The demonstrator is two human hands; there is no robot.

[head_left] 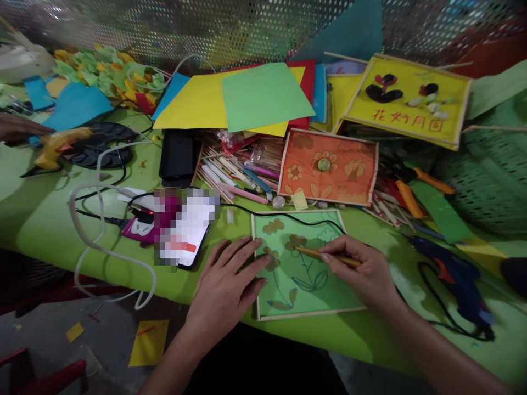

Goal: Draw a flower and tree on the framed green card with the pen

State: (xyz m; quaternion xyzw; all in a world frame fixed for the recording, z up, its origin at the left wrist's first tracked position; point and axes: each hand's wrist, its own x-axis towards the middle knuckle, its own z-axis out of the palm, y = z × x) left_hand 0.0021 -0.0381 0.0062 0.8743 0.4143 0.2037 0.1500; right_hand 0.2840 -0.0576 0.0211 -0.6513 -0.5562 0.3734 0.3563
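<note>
A green sheet (284, 296) edged with thin wooden sticks lies in front of me, with flowers drawn in dark outline; some petals and a leaf are filled in brownish gold. My right hand (364, 266) pinches a slim gold-coloured pen (313, 252), its tip at the flower near the middle of the sheet. Spread flat, my left hand (233, 280) rests over the sheet's left edge, fingertips beside the left flower. A black cable (284, 218) runs across the sheet's top part.
Left of my hand lie a phone (193, 247) and a power strip (142, 227) with cables. Behind are an orange framed picture (329, 164), a yellow one (411, 99), coloured paper (263, 96) and pens. A glue gun (457, 280) lies right. Another person's hand (20, 129) is far left.
</note>
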